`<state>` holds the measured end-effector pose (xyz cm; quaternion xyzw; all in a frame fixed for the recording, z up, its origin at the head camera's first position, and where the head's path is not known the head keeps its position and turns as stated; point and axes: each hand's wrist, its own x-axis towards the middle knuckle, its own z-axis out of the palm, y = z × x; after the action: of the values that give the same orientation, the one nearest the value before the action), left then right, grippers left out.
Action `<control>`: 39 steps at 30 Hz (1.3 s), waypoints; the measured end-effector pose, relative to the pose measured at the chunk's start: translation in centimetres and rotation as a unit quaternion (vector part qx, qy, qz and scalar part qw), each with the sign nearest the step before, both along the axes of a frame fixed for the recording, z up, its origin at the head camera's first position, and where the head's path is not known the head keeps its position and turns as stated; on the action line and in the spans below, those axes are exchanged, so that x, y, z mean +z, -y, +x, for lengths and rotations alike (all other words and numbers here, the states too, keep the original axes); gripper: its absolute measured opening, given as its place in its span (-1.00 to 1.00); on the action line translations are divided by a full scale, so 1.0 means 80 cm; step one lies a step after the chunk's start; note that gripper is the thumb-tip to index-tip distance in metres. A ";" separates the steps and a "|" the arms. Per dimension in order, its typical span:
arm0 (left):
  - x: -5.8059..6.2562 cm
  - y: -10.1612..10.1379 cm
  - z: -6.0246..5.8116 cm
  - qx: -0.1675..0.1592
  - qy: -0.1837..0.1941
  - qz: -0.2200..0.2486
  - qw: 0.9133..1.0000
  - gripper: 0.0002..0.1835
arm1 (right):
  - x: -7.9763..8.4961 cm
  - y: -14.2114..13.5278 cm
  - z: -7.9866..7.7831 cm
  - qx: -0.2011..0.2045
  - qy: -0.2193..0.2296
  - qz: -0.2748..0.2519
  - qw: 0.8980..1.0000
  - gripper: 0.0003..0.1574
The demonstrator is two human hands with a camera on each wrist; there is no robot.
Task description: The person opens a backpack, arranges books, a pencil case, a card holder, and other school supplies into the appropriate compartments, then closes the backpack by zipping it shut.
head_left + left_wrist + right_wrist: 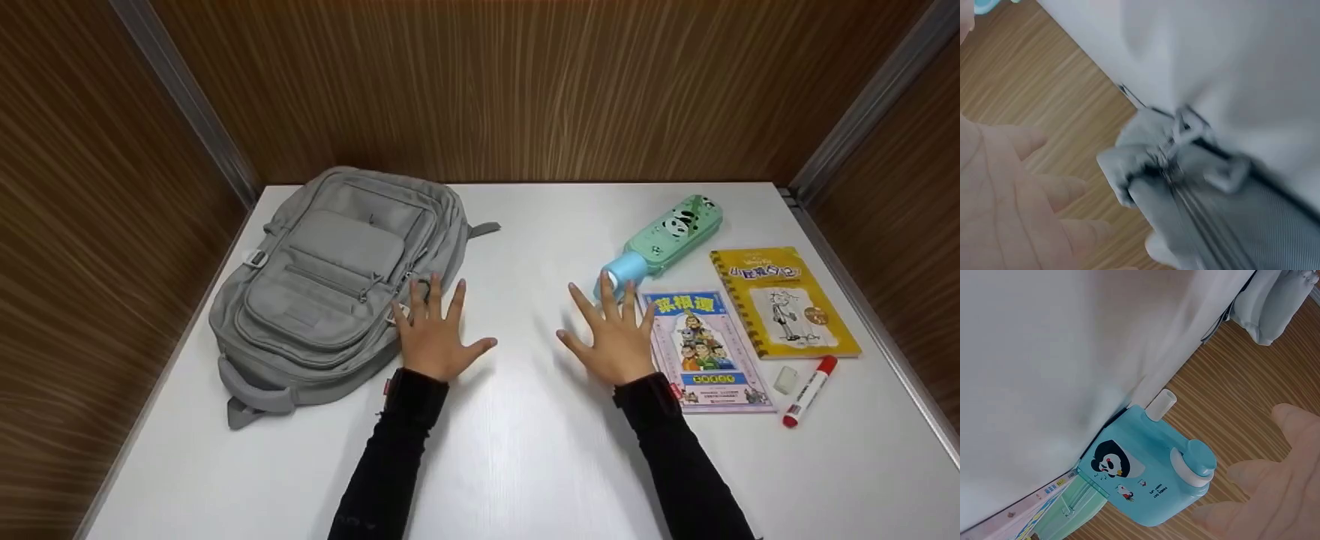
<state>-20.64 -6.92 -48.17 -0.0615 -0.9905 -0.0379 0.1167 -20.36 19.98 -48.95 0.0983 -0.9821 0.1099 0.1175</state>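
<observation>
My left hand (435, 341) is spread with straight fingers beside the right edge of a grey backpack (330, 277), which lies flat with its pockets up. In the left wrist view, the palm (1005, 202) faces the backpack's zipped edge (1196, 208) and holds nothing. Fingers apart, my right hand (619, 349) is nearest a blue crank pencil sharpener (627, 268) and a pink comic book (705, 352). The right wrist view shows the sharpener's panda print (1111, 461) beyond the fingers; nothing is held there either.
A green panda pencil case (679, 229) lies behind the sharpener. On the right are a yellow book (787, 300), a whitish eraser (786, 380) and a red-capped marker (810, 394). Wood-grain panels (480, 90) border the white table (510, 450) at the back and sides.
</observation>
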 end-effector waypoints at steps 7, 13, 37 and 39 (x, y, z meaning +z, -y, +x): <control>0.012 0.034 -0.015 0.012 0.017 0.015 1.000 0.11 | 0.007 -0.009 0.001 0.011 -0.015 -0.019 1.000 -0.11; 0.013 0.066 -0.019 0.049 0.061 0.022 0.997 0.12 | 0.010 -0.015 0.002 0.014 -0.006 -0.020 1.000 -0.11; -0.008 0.075 -0.019 0.047 0.118 0.076 0.989 -0.06 | 0.042 0.009 -0.021 0.080 -0.038 0.000 0.996 -0.13; -0.009 0.072 -0.018 0.043 0.121 0.075 0.989 -0.13 | 0.042 0.020 -0.026 0.094 -0.039 -0.001 0.995 -0.14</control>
<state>-22.04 -12.70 -48.91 -0.0052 -0.9935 -0.1137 0.0014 -22.46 18.41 -45.56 0.1938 -0.9632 0.1172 0.1448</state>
